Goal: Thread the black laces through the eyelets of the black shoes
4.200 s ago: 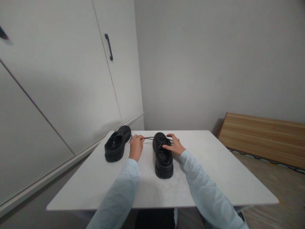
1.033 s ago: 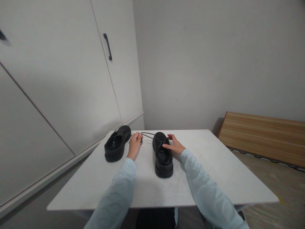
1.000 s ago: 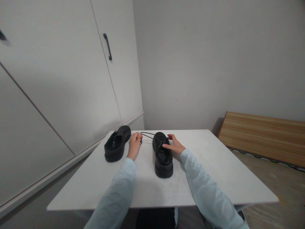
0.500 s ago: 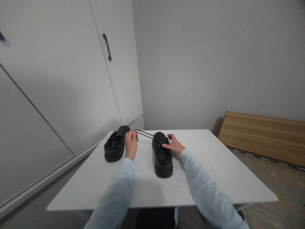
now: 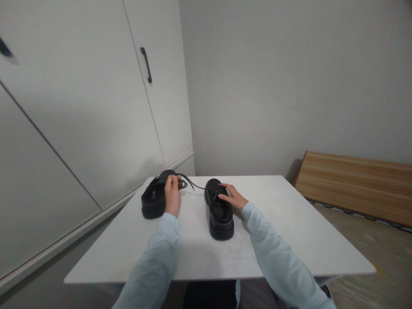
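Observation:
Two black shoes stand on the white table. My left hand (image 5: 173, 195) is closed on a black shoelace (image 5: 186, 178), beside the left shoe (image 5: 153, 199); loops of lace hang at its fingers and a strand reaches toward the right shoe (image 5: 221, 225). The thumb and fingers of my right hand (image 5: 233, 197) rest on the laced upper of that right shoe, a little apart; whether they pinch any lace is too small to tell.
The white table (image 5: 289, 240) extends around the shoes. White cabinet doors (image 5: 96, 107) with dark handles are at the left, a grey wall behind. A wooden board (image 5: 350, 184) leans at the right, beyond the table.
My left hand has moved slightly left with the lace. One lace end has come free and now curves loosely between the shoes instead of running taut. My right hand has hardly moved.

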A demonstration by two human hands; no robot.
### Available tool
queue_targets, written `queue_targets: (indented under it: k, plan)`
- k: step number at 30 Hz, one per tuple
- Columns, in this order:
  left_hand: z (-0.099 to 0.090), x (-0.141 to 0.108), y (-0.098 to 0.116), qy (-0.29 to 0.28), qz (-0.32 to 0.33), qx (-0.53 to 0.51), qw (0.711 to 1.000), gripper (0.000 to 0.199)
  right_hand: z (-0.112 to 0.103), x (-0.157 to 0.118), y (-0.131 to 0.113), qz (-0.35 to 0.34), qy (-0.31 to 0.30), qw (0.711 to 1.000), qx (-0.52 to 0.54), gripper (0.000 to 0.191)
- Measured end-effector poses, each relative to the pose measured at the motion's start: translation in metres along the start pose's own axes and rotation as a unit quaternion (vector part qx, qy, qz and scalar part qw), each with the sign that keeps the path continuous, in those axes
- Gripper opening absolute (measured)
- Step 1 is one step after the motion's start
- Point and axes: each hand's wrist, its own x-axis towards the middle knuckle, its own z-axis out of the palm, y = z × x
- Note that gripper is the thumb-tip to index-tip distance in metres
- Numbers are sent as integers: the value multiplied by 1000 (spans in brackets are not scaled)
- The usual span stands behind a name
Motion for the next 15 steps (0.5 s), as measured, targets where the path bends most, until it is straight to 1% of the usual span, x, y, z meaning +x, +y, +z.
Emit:
queue_targets:
  k: [3, 6, 8, 11, 15]
  plan:
    - [5, -2, 10, 16, 1, -91, 996, 33, 0, 0, -1, 3, 0, 1000, -6, 52]
    - [4, 0, 21, 28, 10, -163, 986, 32, 1, 0, 0, 2, 0, 1000, -10, 51]
    - [3, 2, 27, 39, 17, -191, 981, 31, 0, 0, 2, 2, 0, 1000, -14, 51]
    - [3, 4, 29, 39, 11, -192, 981, 31, 1, 1, 3, 1, -4, 1000, -24, 52]
    - [3, 5, 19, 15, 0, -132, 991, 31, 1, 1, 4, -8, -5, 999, -31, 52]
